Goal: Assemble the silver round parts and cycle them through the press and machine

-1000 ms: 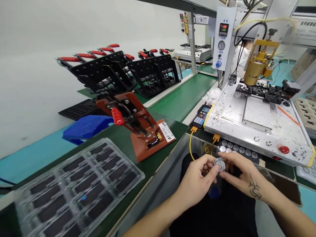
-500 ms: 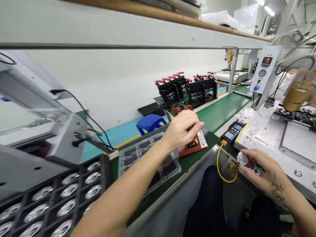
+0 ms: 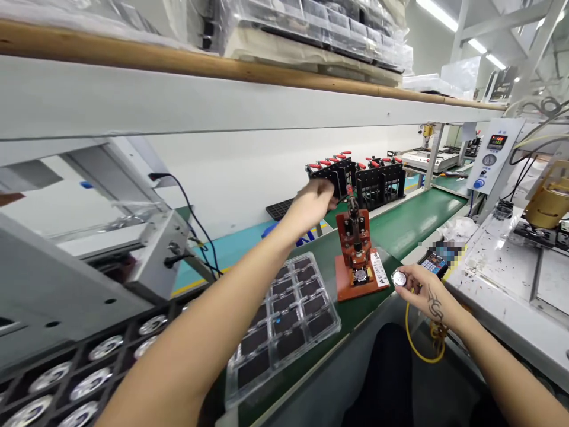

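Observation:
In my right hand (image 3: 424,290), a round silver watch case (image 3: 399,278) is pinched between thumb and fingers, its marked flat face toward me. My left hand (image 3: 315,198) is raised just left of the lever of an orange-brown toggle-clamp fixture (image 3: 341,279); motion smears its fingers. Another round silver piece (image 3: 360,275) sits in the nest at the base of the fixture. A clear plastic tray (image 3: 306,325) with dark compartments lies on the green bench, partly behind my left forearm.
A black tray (image 3: 80,359) of round silver parts is at lower left. Black racks with red handles (image 3: 380,184) stand behind the fixture. At right are a white machine (image 3: 498,279), a pixelated handheld device and a yellow cable (image 3: 411,341). A shelf beam (image 3: 267,110) crosses overhead.
My left hand has moved off the fixture, up and to the left, leaving its clamp and nest in view. My right hand has brought the watch case closer to the fixture. The view has shifted.

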A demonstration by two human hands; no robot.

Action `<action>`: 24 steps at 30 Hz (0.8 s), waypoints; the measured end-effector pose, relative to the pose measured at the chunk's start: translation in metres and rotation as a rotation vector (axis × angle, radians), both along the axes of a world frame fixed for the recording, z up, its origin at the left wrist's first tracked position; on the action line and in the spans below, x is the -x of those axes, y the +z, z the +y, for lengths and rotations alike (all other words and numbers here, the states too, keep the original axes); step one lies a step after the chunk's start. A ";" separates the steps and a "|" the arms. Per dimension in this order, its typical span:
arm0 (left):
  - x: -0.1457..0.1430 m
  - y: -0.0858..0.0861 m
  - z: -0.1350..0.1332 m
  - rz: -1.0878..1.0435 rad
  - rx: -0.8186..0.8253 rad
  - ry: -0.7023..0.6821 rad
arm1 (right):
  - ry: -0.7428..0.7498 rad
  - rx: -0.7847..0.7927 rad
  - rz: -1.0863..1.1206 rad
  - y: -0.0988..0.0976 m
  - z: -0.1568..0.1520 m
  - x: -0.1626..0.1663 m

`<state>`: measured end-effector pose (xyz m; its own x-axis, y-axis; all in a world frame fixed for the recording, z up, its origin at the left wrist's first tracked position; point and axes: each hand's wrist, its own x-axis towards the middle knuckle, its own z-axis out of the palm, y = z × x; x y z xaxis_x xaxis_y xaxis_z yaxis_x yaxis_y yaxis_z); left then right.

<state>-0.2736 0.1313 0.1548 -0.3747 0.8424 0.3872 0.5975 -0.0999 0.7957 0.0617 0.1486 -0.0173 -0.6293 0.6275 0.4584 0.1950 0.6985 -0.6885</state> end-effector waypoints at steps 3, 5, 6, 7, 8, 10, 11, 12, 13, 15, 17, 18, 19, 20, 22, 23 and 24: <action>0.005 -0.066 -0.038 0.131 0.392 -0.133 | 0.014 0.009 -0.005 -0.015 0.011 0.012; -0.010 -0.109 -0.055 0.144 0.513 -0.237 | 0.027 0.012 -0.013 -0.022 0.021 0.025; -0.020 -0.128 -0.058 0.155 0.532 -0.252 | 0.033 0.012 -0.018 -0.025 0.027 0.033; -0.031 -0.143 -0.058 0.167 0.534 -0.251 | 0.038 0.012 -0.023 -0.029 0.033 0.041; -0.039 -0.156 -0.055 0.184 0.521 -0.241 | 0.041 0.012 -0.029 -0.033 0.039 0.050; -0.051 -0.173 -0.044 0.215 0.484 -0.220 | 0.044 0.017 -0.039 -0.042 0.048 0.063; -0.054 -0.178 -0.038 0.227 0.468 -0.216 | 0.044 0.023 -0.043 -0.046 0.051 0.067; -0.055 -0.182 -0.033 0.237 0.456 -0.216 | 0.044 0.030 -0.049 -0.050 0.053 0.070; -0.055 -0.185 -0.029 0.243 0.446 -0.217 | 0.043 0.039 -0.055 -0.053 0.055 0.072; -0.053 -0.187 -0.026 0.247 0.420 -0.217 | 0.040 0.057 -0.072 -0.057 0.056 0.075; -0.049 -0.186 -0.033 0.235 0.395 -0.223 | 0.052 0.075 -0.099 -0.057 0.057 0.078; -0.046 -0.183 -0.039 0.223 0.386 -0.231 | 0.068 0.082 -0.116 -0.056 0.058 0.082; -0.042 -0.180 -0.046 0.211 0.382 -0.238 | 0.088 0.087 -0.134 -0.054 0.059 0.086; -0.036 -0.175 -0.055 0.201 0.380 -0.242 | 0.111 0.088 -0.153 -0.051 0.060 0.091; -0.023 -0.163 -0.076 0.183 0.378 -0.236 | 0.158 0.084 -0.186 -0.046 0.062 0.104; -0.015 -0.155 -0.087 0.173 0.368 -0.220 | 0.181 0.081 -0.201 -0.044 0.063 0.110; -0.007 -0.148 -0.098 0.164 0.350 -0.197 | 0.207 0.081 -0.214 -0.041 0.063 0.117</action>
<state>-0.2662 0.0333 0.0068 -0.1512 0.9828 0.1062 0.7155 0.0347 0.6978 -0.0549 0.2120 -0.0581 -0.8243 0.5052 0.2554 0.2010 0.6829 -0.7023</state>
